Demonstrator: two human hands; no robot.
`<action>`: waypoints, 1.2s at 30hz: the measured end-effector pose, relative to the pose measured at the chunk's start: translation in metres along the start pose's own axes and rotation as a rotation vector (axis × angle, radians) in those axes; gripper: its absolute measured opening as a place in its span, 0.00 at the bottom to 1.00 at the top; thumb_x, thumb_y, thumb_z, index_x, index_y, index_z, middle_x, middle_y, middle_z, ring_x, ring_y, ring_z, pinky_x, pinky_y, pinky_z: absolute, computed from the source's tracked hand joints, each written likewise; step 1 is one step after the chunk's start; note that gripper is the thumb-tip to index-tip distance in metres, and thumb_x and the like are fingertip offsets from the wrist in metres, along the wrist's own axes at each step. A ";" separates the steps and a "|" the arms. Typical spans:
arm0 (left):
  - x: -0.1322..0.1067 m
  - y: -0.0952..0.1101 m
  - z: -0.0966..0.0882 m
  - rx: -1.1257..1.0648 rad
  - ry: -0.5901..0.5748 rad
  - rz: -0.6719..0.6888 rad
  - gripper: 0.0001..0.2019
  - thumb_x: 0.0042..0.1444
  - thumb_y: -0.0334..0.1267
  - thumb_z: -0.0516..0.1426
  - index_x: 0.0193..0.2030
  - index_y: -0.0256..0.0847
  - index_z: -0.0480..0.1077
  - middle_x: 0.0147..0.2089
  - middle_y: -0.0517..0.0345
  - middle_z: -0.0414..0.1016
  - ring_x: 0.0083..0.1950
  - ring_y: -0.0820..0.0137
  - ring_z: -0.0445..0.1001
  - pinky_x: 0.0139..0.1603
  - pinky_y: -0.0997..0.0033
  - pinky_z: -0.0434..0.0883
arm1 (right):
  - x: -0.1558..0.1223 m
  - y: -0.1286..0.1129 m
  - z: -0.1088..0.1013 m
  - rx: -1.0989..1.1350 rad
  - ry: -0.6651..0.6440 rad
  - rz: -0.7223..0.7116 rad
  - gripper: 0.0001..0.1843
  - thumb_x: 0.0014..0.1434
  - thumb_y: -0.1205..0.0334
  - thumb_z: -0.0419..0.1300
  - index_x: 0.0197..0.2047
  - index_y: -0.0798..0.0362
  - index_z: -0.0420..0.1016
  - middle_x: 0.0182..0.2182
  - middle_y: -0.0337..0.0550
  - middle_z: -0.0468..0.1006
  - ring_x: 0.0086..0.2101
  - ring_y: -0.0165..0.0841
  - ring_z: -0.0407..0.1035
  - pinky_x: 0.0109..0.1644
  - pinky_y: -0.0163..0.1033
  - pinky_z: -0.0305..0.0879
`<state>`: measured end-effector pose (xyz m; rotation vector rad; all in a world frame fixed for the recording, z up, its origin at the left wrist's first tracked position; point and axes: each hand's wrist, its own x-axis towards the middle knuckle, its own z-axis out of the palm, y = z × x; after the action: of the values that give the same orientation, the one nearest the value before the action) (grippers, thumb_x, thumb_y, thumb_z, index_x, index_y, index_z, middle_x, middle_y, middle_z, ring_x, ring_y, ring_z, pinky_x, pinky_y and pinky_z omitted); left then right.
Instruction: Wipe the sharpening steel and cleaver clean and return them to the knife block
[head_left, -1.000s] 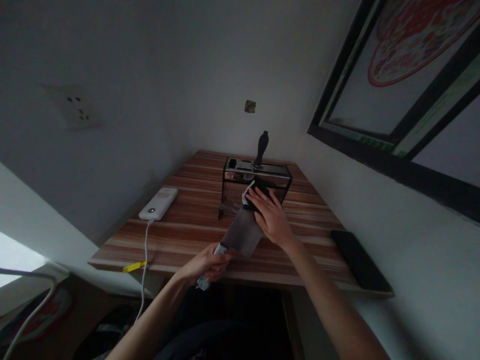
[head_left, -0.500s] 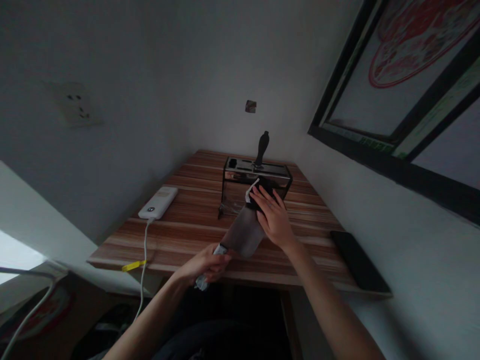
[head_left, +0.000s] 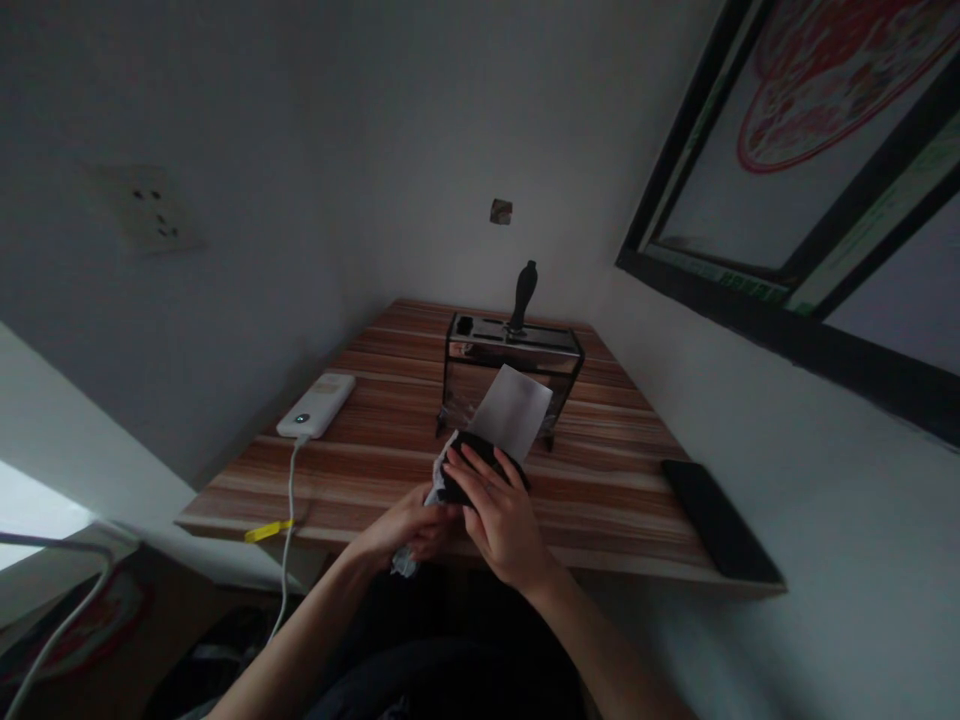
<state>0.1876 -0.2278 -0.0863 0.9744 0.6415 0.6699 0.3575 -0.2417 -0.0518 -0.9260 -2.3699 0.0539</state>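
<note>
A cleaver (head_left: 514,408) slants over the table, its broad blade pointing away from me. My left hand (head_left: 409,525) is closed around its handle, which is wrapped in clear plastic. With my right hand (head_left: 501,518), I press a black cloth (head_left: 459,487) with a white edge against the blade near the handle; the fingers lie over the cloth. The cloth hides the lower part of the blade. Just behind the blade stands a metal knife rack (head_left: 547,340) with a black frame, and a black-handled tool (head_left: 526,292) sticks up out of its top.
On the left of the wood-grain table (head_left: 390,350) lies a white power bank (head_left: 316,405) with a cable and yellow tag (head_left: 268,531) hanging over the edge. A black phone (head_left: 720,520) lies at the right edge. Walls close in the table, with a framed picture (head_left: 750,200) on the right.
My right hand has slid the black cloth down the blade, from the far end towards the handle, uncovering the blade's far part. My left hand has stayed on the handle.
</note>
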 end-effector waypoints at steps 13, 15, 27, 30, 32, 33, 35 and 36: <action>-0.002 -0.008 -0.001 -0.004 0.216 -0.004 0.17 0.38 0.44 0.62 0.26 0.40 0.58 0.11 0.74 0.52 0.12 0.84 0.49 0.13 0.82 0.46 | -0.007 -0.023 0.013 0.098 0.002 0.034 0.33 0.58 0.72 0.45 0.67 0.54 0.43 0.63 0.41 0.58 0.63 0.32 0.46 0.67 0.49 0.37; -0.002 -0.009 -0.001 0.007 0.208 0.000 0.17 0.39 0.45 0.62 0.27 0.40 0.58 0.11 0.74 0.53 0.12 0.84 0.49 0.13 0.82 0.46 | -0.009 -0.022 0.013 0.094 -0.014 0.030 0.34 0.58 0.72 0.45 0.67 0.53 0.42 0.63 0.40 0.56 0.63 0.32 0.45 0.67 0.49 0.36; 0.000 -0.013 -0.006 0.005 0.169 -0.017 0.17 0.43 0.47 0.60 0.23 0.39 0.57 0.12 0.74 0.50 0.12 0.84 0.48 0.13 0.82 0.45 | -0.007 -0.014 0.008 0.023 -0.072 -0.014 0.30 0.60 0.67 0.47 0.66 0.51 0.48 0.64 0.38 0.54 0.64 0.32 0.43 0.67 0.47 0.35; 0.001 -0.012 -0.006 -0.011 0.129 0.000 0.17 0.42 0.46 0.61 0.24 0.40 0.57 0.12 0.74 0.49 0.12 0.84 0.48 0.12 0.83 0.45 | -0.006 -0.008 0.008 -0.014 -0.064 -0.037 0.29 0.61 0.67 0.46 0.65 0.52 0.50 0.64 0.38 0.54 0.64 0.32 0.43 0.67 0.47 0.34; 0.001 -0.010 -0.005 -0.015 0.091 0.008 0.17 0.42 0.44 0.62 0.24 0.40 0.56 0.12 0.74 0.50 0.12 0.84 0.48 0.11 0.83 0.46 | -0.004 -0.004 0.007 -0.034 -0.057 -0.046 0.29 0.61 0.66 0.46 0.65 0.52 0.50 0.64 0.39 0.53 0.64 0.32 0.43 0.67 0.48 0.35; 0.001 -0.008 -0.005 -0.016 0.069 0.010 0.17 0.42 0.44 0.62 0.24 0.40 0.56 0.12 0.74 0.50 0.12 0.84 0.47 0.11 0.83 0.46 | -0.004 -0.001 0.006 -0.043 -0.053 -0.051 0.29 0.61 0.66 0.46 0.65 0.52 0.49 0.64 0.39 0.53 0.64 0.32 0.44 0.67 0.48 0.35; 0.001 -0.005 -0.003 -0.009 0.024 0.006 0.18 0.44 0.44 0.62 0.23 0.40 0.55 0.12 0.74 0.50 0.12 0.84 0.47 0.11 0.84 0.47 | -0.002 0.004 0.002 -0.055 -0.047 -0.060 0.29 0.62 0.66 0.46 0.66 0.51 0.48 0.64 0.38 0.54 0.64 0.32 0.44 0.67 0.48 0.36; 0.001 -0.004 -0.003 -0.005 0.003 0.002 0.18 0.46 0.44 0.61 0.23 0.40 0.55 0.12 0.74 0.50 0.12 0.84 0.47 0.11 0.84 0.47 | -0.001 0.006 0.000 -0.060 -0.047 -0.066 0.29 0.62 0.66 0.46 0.66 0.51 0.48 0.64 0.38 0.54 0.64 0.32 0.44 0.67 0.48 0.36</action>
<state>0.1867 -0.2272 -0.0913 0.9697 0.6413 0.6746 0.3621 -0.2378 -0.0540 -0.8826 -2.4553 -0.0214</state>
